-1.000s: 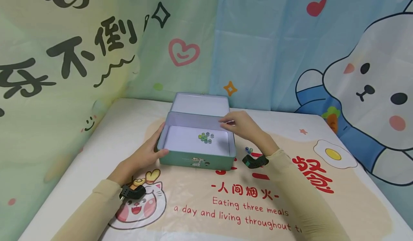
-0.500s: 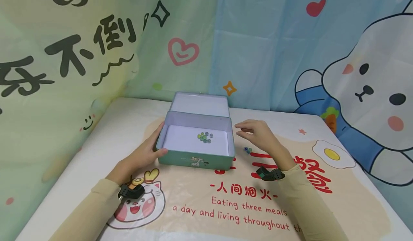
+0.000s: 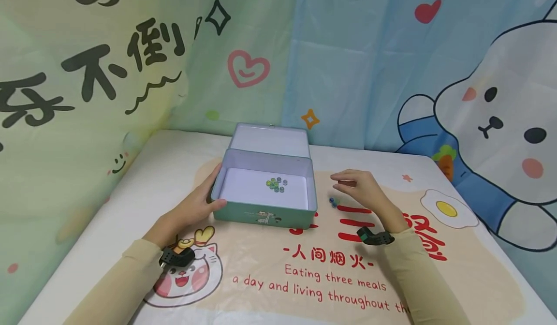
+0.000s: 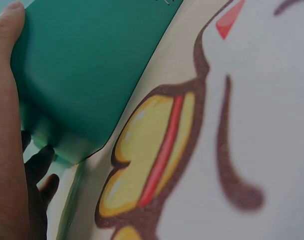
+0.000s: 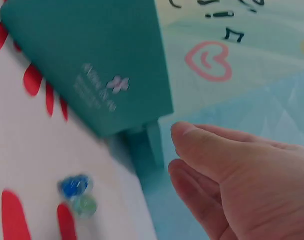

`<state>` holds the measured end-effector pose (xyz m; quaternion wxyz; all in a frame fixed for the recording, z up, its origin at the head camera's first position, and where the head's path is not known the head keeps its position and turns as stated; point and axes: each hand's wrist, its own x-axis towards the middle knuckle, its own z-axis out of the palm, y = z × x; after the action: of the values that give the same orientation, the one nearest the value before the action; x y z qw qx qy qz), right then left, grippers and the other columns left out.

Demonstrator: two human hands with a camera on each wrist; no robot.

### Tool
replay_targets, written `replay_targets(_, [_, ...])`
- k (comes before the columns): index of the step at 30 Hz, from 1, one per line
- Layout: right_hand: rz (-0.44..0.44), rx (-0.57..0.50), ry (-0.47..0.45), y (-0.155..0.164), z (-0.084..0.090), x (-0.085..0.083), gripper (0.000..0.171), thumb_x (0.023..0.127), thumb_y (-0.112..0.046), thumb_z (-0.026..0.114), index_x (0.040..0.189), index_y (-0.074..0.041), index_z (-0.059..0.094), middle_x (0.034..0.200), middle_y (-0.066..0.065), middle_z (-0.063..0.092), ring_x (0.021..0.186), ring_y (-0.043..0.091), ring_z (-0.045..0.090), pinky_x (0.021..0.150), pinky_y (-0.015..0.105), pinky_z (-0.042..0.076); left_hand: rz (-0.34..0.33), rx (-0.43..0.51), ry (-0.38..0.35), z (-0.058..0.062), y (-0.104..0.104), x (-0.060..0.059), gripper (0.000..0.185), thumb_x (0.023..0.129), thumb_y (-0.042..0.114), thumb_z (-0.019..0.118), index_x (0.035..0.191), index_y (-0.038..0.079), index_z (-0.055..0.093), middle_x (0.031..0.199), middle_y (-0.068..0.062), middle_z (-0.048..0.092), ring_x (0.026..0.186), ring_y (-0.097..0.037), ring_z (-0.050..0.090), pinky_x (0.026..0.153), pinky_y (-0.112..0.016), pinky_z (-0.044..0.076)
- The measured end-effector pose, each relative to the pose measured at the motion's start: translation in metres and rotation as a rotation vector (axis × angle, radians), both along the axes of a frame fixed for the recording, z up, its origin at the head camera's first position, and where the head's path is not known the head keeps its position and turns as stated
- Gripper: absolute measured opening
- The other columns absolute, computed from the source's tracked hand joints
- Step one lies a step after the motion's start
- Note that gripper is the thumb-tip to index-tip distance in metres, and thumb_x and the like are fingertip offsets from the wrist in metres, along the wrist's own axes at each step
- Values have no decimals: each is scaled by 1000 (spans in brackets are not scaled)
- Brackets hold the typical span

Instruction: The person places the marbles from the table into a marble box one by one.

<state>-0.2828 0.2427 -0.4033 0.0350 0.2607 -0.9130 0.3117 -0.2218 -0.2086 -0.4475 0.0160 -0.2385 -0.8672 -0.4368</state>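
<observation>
A green tin box (image 3: 265,216) with a pale inside stands on the table, its lid (image 3: 270,140) swung back. Several green and clear glass marbles (image 3: 276,185) lie together on its floor. My left hand (image 3: 197,208) grips the box's left side, thumb at the front corner; in the left wrist view the thumb (image 4: 9,25) lies along the green wall (image 4: 92,65). To the right of the box, my right hand (image 3: 359,187) hovers with nothing in its loosely bent fingers. Below its fingertips, a few blue and green marbles (image 5: 76,186) rest on the tablecloth.
The white tablecloth (image 3: 330,291) carries printed red lettering, a cat face and a fried egg. Behind it hang a green curtain (image 3: 209,97) and a blue curtain (image 3: 348,73). Black bands (image 3: 375,236) sit on both wrists.
My right hand has moved from over the box's right rim, out to the right and lower, near the loose marbles. My left hand stays on the box.
</observation>
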Motion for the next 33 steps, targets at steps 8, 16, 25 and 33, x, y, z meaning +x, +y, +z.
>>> replay_targets(8, [-25, 21, -94, 12, -11, -7, 34, 87, -9, 68, 121, -5, 66, 118, 13, 66, 108, 29, 63, 88, 42, 52, 6, -6, -2, 1, 0, -2, 97, 86, 60, 58, 151, 36, -10, 162, -4, -1, 148, -31, 7, 115, -57, 15])
replay_targets(16, [40, 40, -128, 17, -21, -11, 29, 86, -11, 69, 115, -6, 69, 115, 10, 68, 107, 27, 63, 89, 41, 52, 8, -5, 0, 1, 0, -1, 96, 86, 56, 59, 151, 36, -9, 162, -5, -1, 147, -32, 8, 114, -59, 15])
replay_targets(25, [77, 38, -211, 25, -37, -14, 27, 84, -15, 72, 111, -12, 72, 112, 6, 69, 107, 24, 62, 93, 40, 51, 12, -2, -20, 1, 0, 1, 96, 88, 46, 62, 152, 31, -8, 162, -6, 0, 147, -34, 9, 113, -60, 16])
replay_targets(33, [91, 60, -180, 28, -43, -14, 25, 84, -11, 71, 108, -16, 73, 110, 3, 69, 106, 22, 63, 93, 40, 50, 2, 0, -46, 26, 10, 17, 96, 90, 38, 62, 154, 12, -4, 160, -19, 2, 145, -41, 8, 113, -62, 14])
